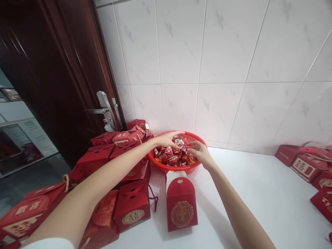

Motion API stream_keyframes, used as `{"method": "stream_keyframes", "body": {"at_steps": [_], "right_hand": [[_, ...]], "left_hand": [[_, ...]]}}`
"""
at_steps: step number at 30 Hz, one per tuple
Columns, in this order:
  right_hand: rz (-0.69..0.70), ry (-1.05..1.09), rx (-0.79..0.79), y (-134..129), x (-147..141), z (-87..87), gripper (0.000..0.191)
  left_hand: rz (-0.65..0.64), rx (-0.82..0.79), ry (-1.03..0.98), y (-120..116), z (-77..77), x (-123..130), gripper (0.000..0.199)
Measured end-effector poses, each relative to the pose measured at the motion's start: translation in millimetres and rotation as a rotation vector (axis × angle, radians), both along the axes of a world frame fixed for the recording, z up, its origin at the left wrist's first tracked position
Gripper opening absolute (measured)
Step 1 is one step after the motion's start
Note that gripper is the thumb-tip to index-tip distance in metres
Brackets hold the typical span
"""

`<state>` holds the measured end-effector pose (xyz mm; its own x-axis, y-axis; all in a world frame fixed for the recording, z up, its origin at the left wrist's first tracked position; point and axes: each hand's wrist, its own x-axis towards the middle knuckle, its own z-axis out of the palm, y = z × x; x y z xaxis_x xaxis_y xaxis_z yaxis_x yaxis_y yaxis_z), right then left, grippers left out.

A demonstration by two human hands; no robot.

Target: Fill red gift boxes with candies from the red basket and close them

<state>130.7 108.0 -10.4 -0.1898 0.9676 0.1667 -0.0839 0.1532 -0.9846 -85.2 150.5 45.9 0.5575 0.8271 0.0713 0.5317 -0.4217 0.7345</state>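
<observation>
A red plastic basket [163, 167] stands against the wall, filled with wrapped candies [172, 155], mostly red. Over its left part is my left hand [169, 139], its thumb and fingers apart above the candies. My right hand [199, 153] reaches over the right side of the basket with its fingers spread, the tips at the candies. Neither hand visibly holds a candy. Just in front of the basket stands a red box [181, 211] with a gold round emblem, its top flaps raised and its inside hidden from this angle.
Many closed red gift boxes [132, 205] crowd the left side, under and beside my left forearm. More red boxes [307, 166] lie at the right edge of the white table [241, 180]. A tiled wall [181, 62] rises behind, with a dark door [59, 62] at the left.
</observation>
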Motion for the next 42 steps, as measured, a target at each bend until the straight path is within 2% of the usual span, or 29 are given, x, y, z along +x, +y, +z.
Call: {"method": "stream_keyframes", "body": {"at_steps": [3,9,14,17,23,28,30,36,40,42], "right_hand": [[0.038,0.088,-0.058,7,-16,5.3,0.038],[0.092,0.227,-0.097,11,-39,-3.7,0.033],[0.031,0.291,-0.06,14,-38,-10.4,0.031],[-0.01,0.318,-0.054,16,-38,-10.9,0.03],[-0.091,0.346,-0.057,18,-38,-11.7,0.027],[-0.148,0.382,-0.059,19,-38,-12.3,0.026],[-0.172,0.398,-0.067,20,-38,-12.7,0.024],[-0.33,0.503,-0.051,29,-37,-19.2,0.024],[-0.429,0.558,-0.043,36,-37,-25.3,0.027],[-0.445,0.571,-0.033,39,-37,-27.6,0.028]], "left_hand": [[0.028,-0.061,-0.025,-5,0.1,6,0.091],[0.068,-0.001,-0.018,-13,-2.0,16,0.072],[0.228,0.096,0.025,-11,-5.7,19,0.067],[0.303,0.101,0.033,-6,-8.5,19,0.065],[0.363,0.08,0.158,-4,-11.1,11,0.056],[0.329,0.109,0.391,-2,-10.7,2,0.033],[0.295,0.124,0.475,0,-11.7,3,0.03],[0.163,0.119,0.637,10,-19.1,24,0.037],[0.115,0.159,0.69,19,-26.9,46,0.063],[0.093,0.168,0.704,22,-31.6,56,0.069]]}}
